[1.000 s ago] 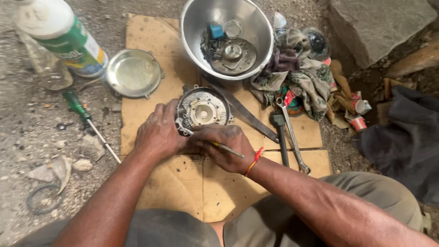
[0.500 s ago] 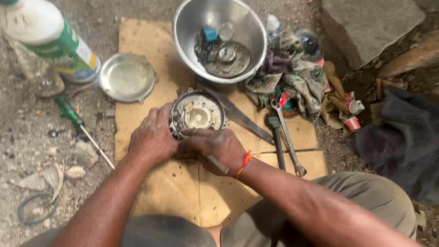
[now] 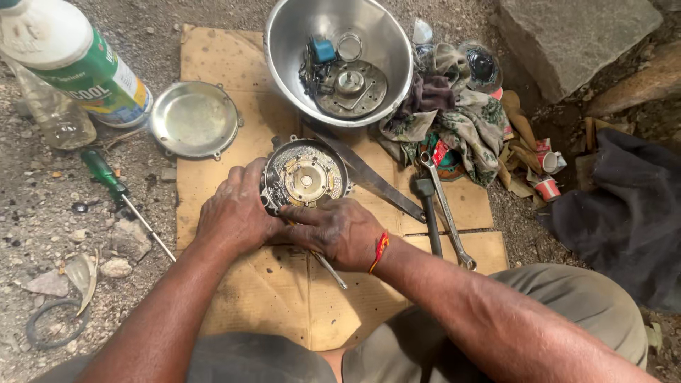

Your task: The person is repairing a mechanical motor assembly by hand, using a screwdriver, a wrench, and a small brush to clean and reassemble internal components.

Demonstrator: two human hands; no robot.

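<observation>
Head view: left hand (image 3: 234, 213) clamped around the near-left rim of a round metal housing (image 3: 305, 177) sitting on cardboard (image 3: 213, 57), right hand (image 3: 340, 230) gripping a thin metal tool (image 3: 328, 269), fingertips on the housing's near edge. Beyond it a steel bowl (image 3: 383, 42) of parts; round lid (image 3: 195, 119) and green screwdriver (image 3: 117, 190) to the left, wrench (image 3: 447, 209) to the right.

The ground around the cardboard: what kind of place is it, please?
Probably an outdoor, makeshift repair spot: gravel ground, a flattened cardboard sheet as work surface, a steel bowl of parts, and a spanner lying loose.
</observation>
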